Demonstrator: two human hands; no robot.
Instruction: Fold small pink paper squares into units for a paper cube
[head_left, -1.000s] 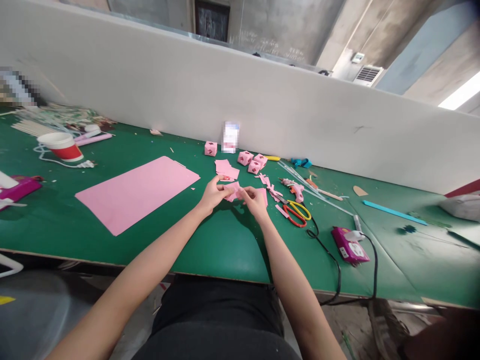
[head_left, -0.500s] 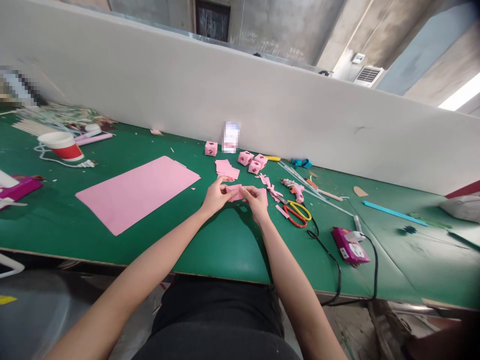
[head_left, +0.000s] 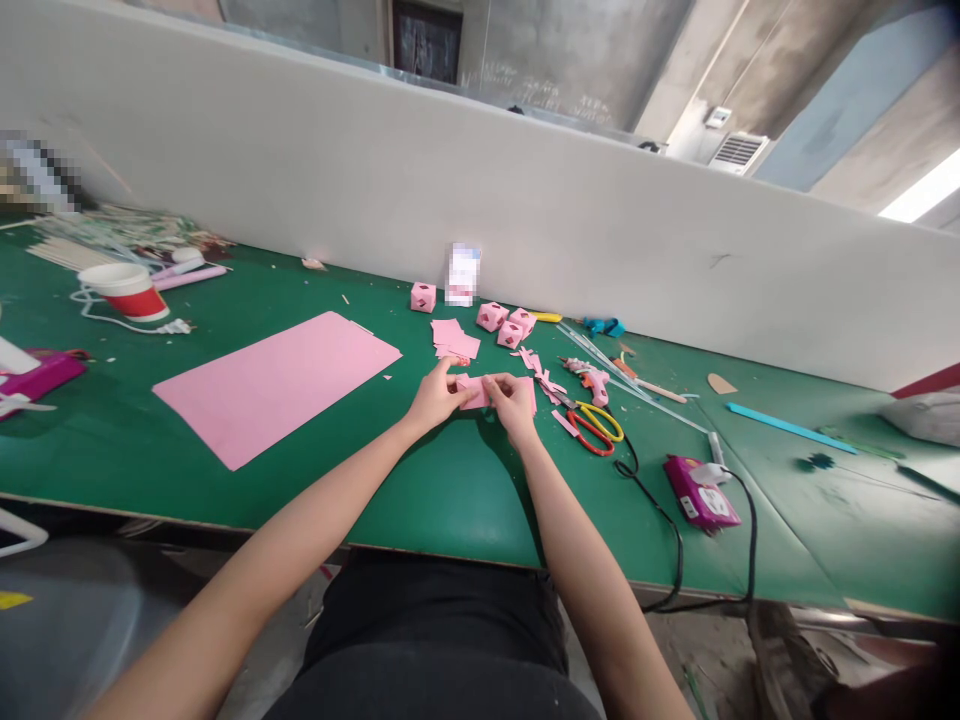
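Between my hands is a small folded piece of pink paper [head_left: 472, 392], held just above the green table [head_left: 442, 480]. My left hand [head_left: 437, 393] pinches its left side with thumb and fingers. On its right side my right hand [head_left: 511, 402] grips it, fingertips close together. More pink paper shows behind the right hand, partly hidden. Small pink paper squares [head_left: 455, 338] lie just beyond my left hand. Several pink paper cubes with cut-out openings [head_left: 492, 317] stand farther back. To the right lie pink paper scraps [head_left: 545, 375] and scissors [head_left: 596, 430] with red and yellow handles.
A large pink sheet [head_left: 277, 390] lies to the left, with a red and white paper cup [head_left: 124, 292] beyond it. A pink glue gun [head_left: 592, 380], its black cord [head_left: 660, 505] and a purple box [head_left: 699, 492] are on the right. A white partition [head_left: 337, 170] borders the back.
The left fingers have shifted slightly on the folded pink paper, and its left part now looks turned differently. Both hands stay in nearly the same place.
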